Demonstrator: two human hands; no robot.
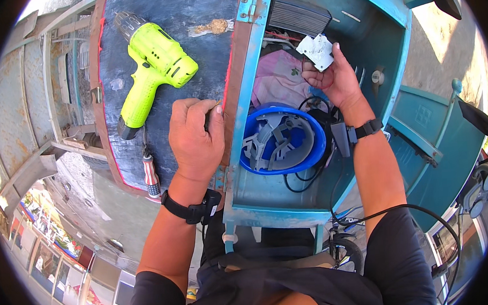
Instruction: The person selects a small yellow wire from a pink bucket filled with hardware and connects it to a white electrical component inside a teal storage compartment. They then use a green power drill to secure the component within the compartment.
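My right hand (337, 79) is raised over an open teal metal box (313, 196). Between its thumb and fingers is a small white flat plate (317, 52) with notched edges and small holes. My left hand (196, 134) is closed, thumb against the curled fingers, above the right edge of a dark padded lid (205, 60). A small dark bit shows at the thumb, too little to name. Left of that hand, a lime-green cordless drill (155, 74) lies on the lid. Below the drill is a screwdriver (151, 178) with a striped, starred handle.
Inside the box lie an upturned blue hard hat (320, 142), a pink cloth (279, 80), black cables and a ribbed dark block (298, 16). A black cable (415, 206) runs across my right arm. A hinge (254, 2) joins lid and box. Metal framework (50, 91) stands at left.
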